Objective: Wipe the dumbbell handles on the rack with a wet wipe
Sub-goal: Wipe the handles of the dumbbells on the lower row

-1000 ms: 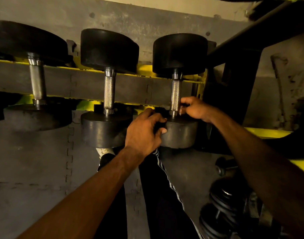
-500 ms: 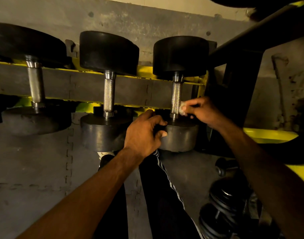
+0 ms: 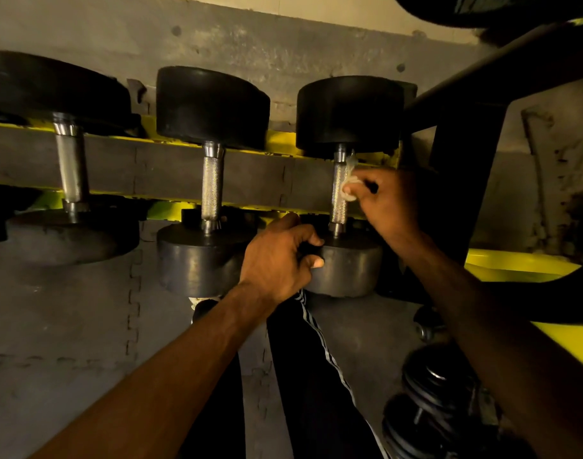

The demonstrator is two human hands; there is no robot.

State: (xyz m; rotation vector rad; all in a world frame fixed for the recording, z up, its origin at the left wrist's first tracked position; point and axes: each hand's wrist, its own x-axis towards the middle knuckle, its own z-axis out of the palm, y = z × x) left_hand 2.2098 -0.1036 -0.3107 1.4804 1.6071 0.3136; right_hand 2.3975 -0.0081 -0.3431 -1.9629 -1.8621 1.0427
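Right hand [image 3: 392, 200] fingers pinch wipe [image 3: 349, 179], pressed to handle [image 3: 338, 197] just left of fingertips. Left hand [image 3: 277, 256] fingers curl over head [image 3: 348, 271] edge, below handle.

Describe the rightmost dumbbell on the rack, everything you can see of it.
The rightmost dumbbell lies across the rack's yellow rails, handle pointing away from the camera. Two round black heads, rubber by the look, joined by a knurled silvery metal handle with smooth collars at both ends. The left hand grips the rim of the near head; the right hand presses a crumpled whitish wipe against the handle's upper right side. Dim light; no markings readable.
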